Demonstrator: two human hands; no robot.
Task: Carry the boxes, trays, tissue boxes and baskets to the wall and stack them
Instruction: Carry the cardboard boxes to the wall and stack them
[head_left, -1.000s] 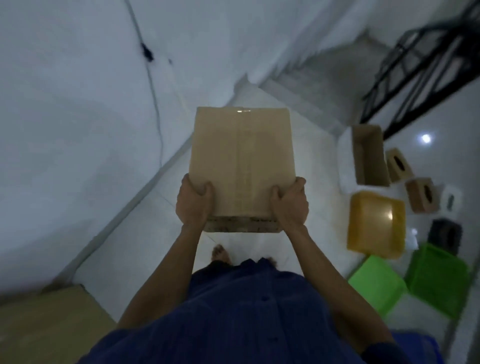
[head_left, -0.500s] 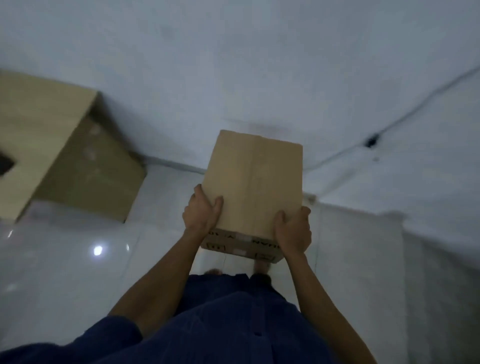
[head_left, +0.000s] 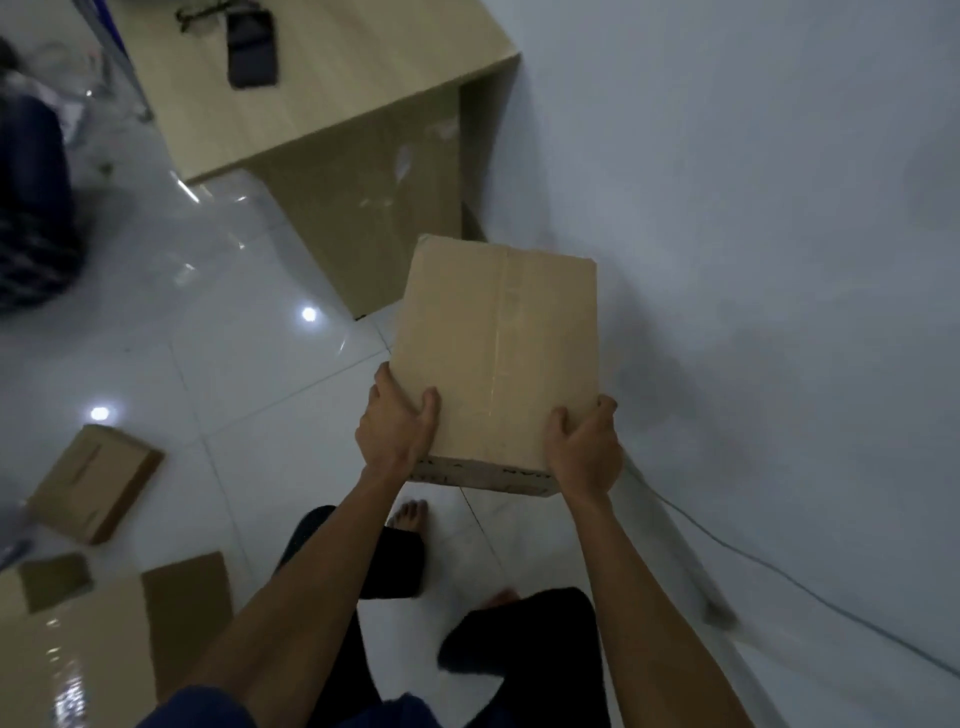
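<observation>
Head view: sealed cardboard box (head_left: 496, 358) held up over the tiled floor (head_left: 249, 374), gripped at its near corners by left hand (head_left: 397, 428) and right hand (head_left: 584, 452), fingers curled shut around the edges. Beyond the fingers, a wooden surface (head_left: 322, 78) against the white wall (head_left: 753, 208). Left of the fingers, a flat carton (head_left: 93, 480) lying on the floor.

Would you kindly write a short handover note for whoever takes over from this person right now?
Left hand and right hand each grip a near corner of the taped cardboard box, held above the floor near the wall.
Still on the floor at left: a smaller box and an open carton.
Done: box picked up.
Left: set it by the wall, then fetch the rest; no stack is in view.
</observation>
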